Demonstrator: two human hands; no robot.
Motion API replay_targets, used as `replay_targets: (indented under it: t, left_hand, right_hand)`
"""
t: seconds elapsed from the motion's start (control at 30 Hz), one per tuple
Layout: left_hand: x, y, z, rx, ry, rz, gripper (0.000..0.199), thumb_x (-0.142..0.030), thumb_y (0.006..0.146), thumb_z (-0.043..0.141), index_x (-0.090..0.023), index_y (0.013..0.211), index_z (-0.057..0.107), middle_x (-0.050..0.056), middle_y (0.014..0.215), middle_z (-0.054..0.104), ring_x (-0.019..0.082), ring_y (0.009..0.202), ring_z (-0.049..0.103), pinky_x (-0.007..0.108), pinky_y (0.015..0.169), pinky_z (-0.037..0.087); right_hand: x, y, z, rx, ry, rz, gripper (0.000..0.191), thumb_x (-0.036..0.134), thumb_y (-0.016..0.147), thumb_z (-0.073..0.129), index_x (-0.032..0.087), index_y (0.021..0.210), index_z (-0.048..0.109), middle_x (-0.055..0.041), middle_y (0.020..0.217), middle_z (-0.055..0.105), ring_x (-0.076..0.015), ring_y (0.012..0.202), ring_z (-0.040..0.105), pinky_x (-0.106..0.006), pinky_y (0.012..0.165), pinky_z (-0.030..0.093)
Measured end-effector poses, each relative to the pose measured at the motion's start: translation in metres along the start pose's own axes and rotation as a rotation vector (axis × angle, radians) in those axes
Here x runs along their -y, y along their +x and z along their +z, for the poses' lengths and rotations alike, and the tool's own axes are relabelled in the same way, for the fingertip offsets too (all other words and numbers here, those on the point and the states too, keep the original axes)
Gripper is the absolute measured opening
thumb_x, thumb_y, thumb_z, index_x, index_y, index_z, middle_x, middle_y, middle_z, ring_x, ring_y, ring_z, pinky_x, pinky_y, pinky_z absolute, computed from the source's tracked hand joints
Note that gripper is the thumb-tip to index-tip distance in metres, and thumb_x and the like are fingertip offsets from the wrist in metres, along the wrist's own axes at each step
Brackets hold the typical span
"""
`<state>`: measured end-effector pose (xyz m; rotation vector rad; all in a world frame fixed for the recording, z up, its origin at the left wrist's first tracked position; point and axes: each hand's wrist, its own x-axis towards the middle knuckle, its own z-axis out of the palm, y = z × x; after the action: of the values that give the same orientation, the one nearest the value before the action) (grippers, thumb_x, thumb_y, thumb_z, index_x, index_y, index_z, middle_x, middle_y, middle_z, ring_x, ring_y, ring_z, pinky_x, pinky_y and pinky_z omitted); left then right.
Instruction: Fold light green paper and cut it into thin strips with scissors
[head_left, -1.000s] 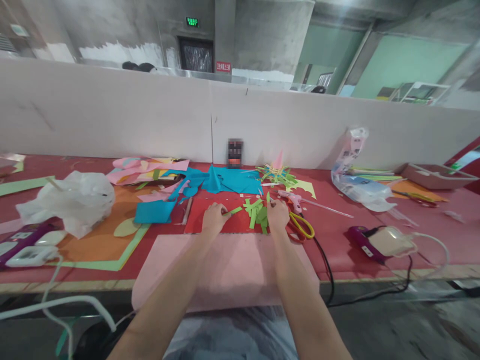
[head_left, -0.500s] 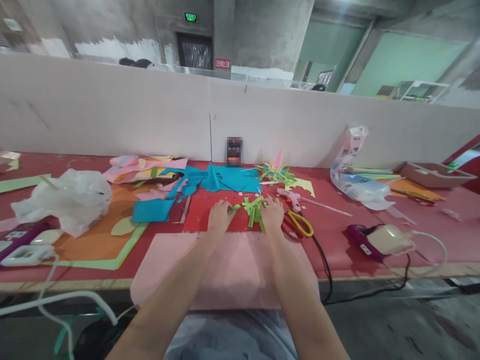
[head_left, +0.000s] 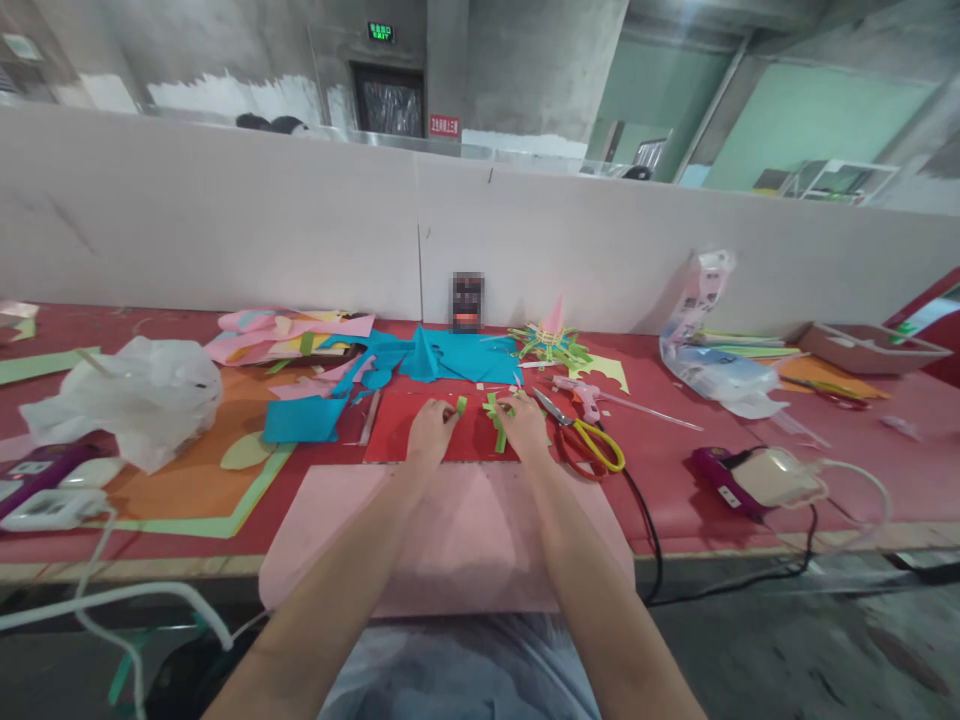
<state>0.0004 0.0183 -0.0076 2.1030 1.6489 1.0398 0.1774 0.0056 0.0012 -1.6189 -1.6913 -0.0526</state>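
My left hand (head_left: 433, 430) is over the red board (head_left: 394, 425), its fingers pinched on a short green paper strip (head_left: 461, 405). My right hand (head_left: 525, 422) is over a loose pile of green paper strips (head_left: 499, 435), with its thumb and fingertips closed on strips at the top of the pile. Part of the pile is hidden under that hand. Just right of it lie yellow-and-red handled scissors (head_left: 598, 447), blades pointing up and left. A pink glue gun (head_left: 589, 400) rests behind the scissors.
Behind the board are blue paper (head_left: 480, 358) with a blue cone (head_left: 420, 355) and a fringed paper piece with a pink cone (head_left: 553, 320). A plastic bag (head_left: 142, 390) lies left. A power strip (head_left: 731, 485) with cables sits right. A white partition (head_left: 300, 220) stands behind.
My right hand has shifted left over the green strips, uncovering the scissor blades. My left hand has moved slightly left with its strip.
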Motion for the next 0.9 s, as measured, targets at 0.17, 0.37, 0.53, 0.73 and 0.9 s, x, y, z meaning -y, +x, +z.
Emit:
replay_targets:
  t: [0.17, 0.37, 0.53, 0.73, 0.9]
  left_hand:
    - [-0.001, 0.000, -0.007, -0.028, 0.021, -0.007, 0.015, -0.025, 0.079, 0.048, -0.018, 0.073, 0.060, 0.006, 0.079, 0.059, 0.016, 0.074, 0.055, 0.027, 0.067, 0.040]
    - [-0.002, 0.004, -0.011, -0.071, -0.318, -0.043, 0.019, -0.032, 0.077, 0.048, -0.019, 0.077, 0.062, 0.004, 0.082, 0.064, 0.016, 0.077, 0.058, 0.026, 0.071, 0.042]
    - [-0.010, 0.004, -0.012, 0.042, -0.493, -0.036, 0.022, -0.035, 0.074, 0.051, -0.016, 0.075, 0.062, 0.004, 0.079, 0.066, 0.016, 0.076, 0.059, 0.026, 0.071, 0.044]
    - [-0.005, 0.002, -0.006, 0.086, -0.266, 0.120, 0.031, -0.033, 0.083, 0.037, -0.016, 0.089, 0.063, 0.007, 0.096, 0.064, 0.017, 0.090, 0.057, 0.028, 0.082, 0.042]
    - [0.005, -0.003, 0.000, 0.188, 0.174, 0.125, 0.045, -0.034, 0.084, 0.036, -0.018, 0.124, 0.044, 0.010, 0.137, 0.036, 0.025, 0.125, 0.031, 0.041, 0.103, 0.023]
  right_hand:
    - [0.003, -0.001, 0.007, 0.077, 0.132, 0.010, 0.024, 0.037, 0.078, 0.050, 0.021, 0.081, 0.068, -0.0044, 0.079, 0.063, -0.0163, 0.076, 0.054, -0.028, 0.075, 0.040]
    - [0.012, -0.002, 0.000, 0.114, 0.433, 0.117, 0.033, 0.047, 0.076, 0.049, 0.020, 0.081, 0.068, -0.0046, 0.081, 0.066, -0.0161, 0.071, 0.057, -0.028, 0.070, 0.042]
    - [0.023, -0.002, -0.004, 0.162, 0.649, 0.198, 0.033, 0.049, 0.071, 0.053, 0.019, 0.076, 0.065, -0.0018, 0.075, 0.065, -0.0139, 0.068, 0.055, -0.025, 0.066, 0.041]
    - [0.012, 0.004, -0.007, 0.034, 0.662, 0.231, 0.034, 0.049, 0.072, 0.050, 0.017, 0.062, 0.056, 0.0014, 0.059, 0.055, -0.0113, 0.055, 0.047, -0.022, 0.056, 0.036]
    - [-0.012, 0.006, -0.007, -0.110, 0.298, 0.329, 0.032, 0.044, 0.076, 0.046, 0.016, 0.072, 0.061, -0.0032, 0.064, 0.059, -0.0153, 0.061, 0.051, -0.026, 0.063, 0.037]
